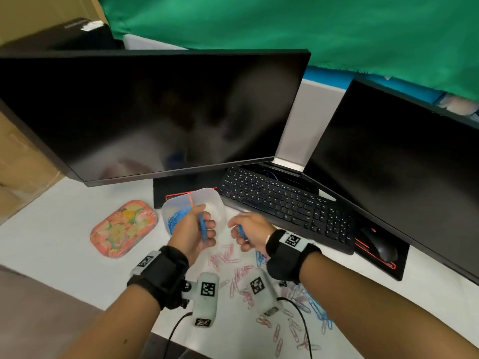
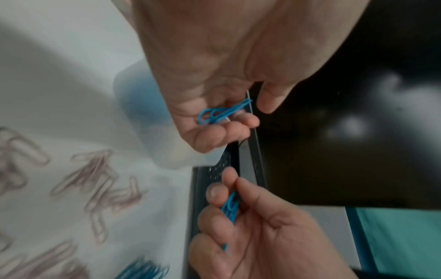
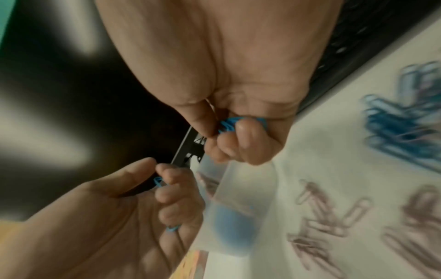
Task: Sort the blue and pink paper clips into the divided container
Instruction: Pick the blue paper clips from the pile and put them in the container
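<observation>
Blue clips gripped in left hand sit directly over container; right hand, pinching blue clips too, waits just beside it.

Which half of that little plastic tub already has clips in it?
The left half of the divided container holds a heap of blue paper clips; the half right of the pink divider looks bare.

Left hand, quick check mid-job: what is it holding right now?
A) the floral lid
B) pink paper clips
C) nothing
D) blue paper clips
D: in the head view the left hand has its fingers curled round blue paper clips just in front of the divided container; the left wrist view shows the same blue clips pinched in its fingers.
</observation>
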`<state>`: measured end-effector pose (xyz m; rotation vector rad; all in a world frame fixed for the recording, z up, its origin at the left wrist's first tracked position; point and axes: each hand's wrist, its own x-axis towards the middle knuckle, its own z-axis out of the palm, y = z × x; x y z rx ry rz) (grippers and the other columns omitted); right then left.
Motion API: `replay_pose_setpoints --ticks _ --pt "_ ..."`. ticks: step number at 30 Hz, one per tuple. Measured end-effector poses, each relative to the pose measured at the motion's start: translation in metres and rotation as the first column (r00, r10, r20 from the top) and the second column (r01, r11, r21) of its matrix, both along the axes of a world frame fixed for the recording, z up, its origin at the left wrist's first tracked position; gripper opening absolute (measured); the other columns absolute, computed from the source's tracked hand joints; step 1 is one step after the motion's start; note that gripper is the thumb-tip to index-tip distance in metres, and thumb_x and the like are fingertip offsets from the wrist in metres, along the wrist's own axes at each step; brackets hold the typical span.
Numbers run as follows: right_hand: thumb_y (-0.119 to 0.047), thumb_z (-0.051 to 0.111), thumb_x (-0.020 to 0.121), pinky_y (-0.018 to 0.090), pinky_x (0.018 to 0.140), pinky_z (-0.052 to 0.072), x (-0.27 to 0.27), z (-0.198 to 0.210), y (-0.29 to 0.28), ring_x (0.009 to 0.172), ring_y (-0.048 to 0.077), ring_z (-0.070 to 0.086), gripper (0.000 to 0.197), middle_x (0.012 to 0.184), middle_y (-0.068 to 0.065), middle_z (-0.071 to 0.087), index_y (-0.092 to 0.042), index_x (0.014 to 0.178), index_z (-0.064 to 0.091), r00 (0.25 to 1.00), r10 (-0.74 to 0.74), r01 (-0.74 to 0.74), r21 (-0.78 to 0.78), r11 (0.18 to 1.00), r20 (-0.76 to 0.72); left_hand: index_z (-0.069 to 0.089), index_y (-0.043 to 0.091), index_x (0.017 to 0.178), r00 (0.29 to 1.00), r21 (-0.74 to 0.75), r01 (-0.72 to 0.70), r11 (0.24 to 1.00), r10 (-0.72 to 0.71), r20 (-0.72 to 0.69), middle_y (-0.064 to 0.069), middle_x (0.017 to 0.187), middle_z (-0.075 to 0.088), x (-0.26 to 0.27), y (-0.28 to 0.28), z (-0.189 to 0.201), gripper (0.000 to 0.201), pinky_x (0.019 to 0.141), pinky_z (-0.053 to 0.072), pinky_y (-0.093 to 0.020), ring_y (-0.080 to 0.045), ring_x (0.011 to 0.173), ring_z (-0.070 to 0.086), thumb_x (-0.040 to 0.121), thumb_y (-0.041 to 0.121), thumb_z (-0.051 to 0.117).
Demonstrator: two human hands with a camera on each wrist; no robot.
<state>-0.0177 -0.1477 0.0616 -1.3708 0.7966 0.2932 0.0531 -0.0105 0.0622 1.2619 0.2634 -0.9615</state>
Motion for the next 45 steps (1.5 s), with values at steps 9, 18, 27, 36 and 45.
replay_pose_setpoints --ticks 9,18,27,36,45 --pt "-0.015 0.039 0.099 0.030 0.055 0.048 0.083 0.020 0.051 0.061 0.019 0.053 0.025 0.076 0.007 0.052 -0.003 0.115 0.054 0.973 0.228 -0.231 -0.123 0.965 -0.035 0.053 0.011 0.107 0.985 0.261 -0.138 0.955 0.104 0.140 -0.014 0.090 0.056 0.054 0.026 0.004 0.024 0.073 0.054 -0.037 -0.028 0.082 0.059 0.096 0.032 0.050" --pt "-0.008 0.049 0.083 0.040 0.082 0.056 0.095 0.018 0.041 0.077 0.025 0.060 0.013 0.081 0.011 0.059 -0.012 0.078 0.060 0.979 0.202 -0.201 -0.205 0.958 -0.017 0.050 0.021 0.121 0.960 0.421 -0.052 0.906 -0.072 0.272 -0.006 0.125 0.047 0.065 0.023 -0.001 0.027 0.097 0.048 -0.043 -0.030 0.122 0.046 0.095 0.031 0.051" --pt "-0.006 0.048 0.094 0.027 0.066 0.057 -0.012 0.004 -0.043 0.076 0.019 0.064 0.021 0.091 0.008 0.068 -0.017 0.090 0.066 0.997 0.023 -0.053 -0.433 0.900 -0.073 0.066 0.024 0.072 0.551 0.454 0.164 0.876 -0.463 0.694 0.007 0.074 0.066 0.014 -0.014 -0.005 0.027 0.065 0.047 -0.018 -0.011 0.067 0.060 0.086 0.004 0.054" --pt "-0.005 0.049 0.085 0.026 0.075 0.050 -0.099 -0.043 -0.073 0.081 0.021 0.061 0.024 0.089 0.005 0.068 -0.014 0.081 0.070 0.950 -0.174 -0.036 -0.647 0.762 -0.258 0.065 0.021 0.075 0.315 0.795 0.328 0.510 -0.853 0.417 0.001 0.086 0.070 -0.028 -0.077 -0.050 0.007 0.076 0.053 -0.025 -0.021 0.087 0.066 0.080 0.018 0.062" --pt "-0.004 0.047 0.086 0.024 0.071 0.047 -0.092 -0.049 -0.072 0.082 0.023 0.060 0.023 0.100 0.007 0.064 -0.018 0.095 0.063 0.949 0.005 -0.240 -0.714 0.657 -0.315 0.064 0.010 0.099 0.137 0.948 0.239 0.212 -0.973 0.183 -0.009 0.102 0.069 -0.044 -0.093 -0.082 0.020 0.074 0.053 -0.031 -0.027 0.092 0.066 0.087 0.026 0.064"
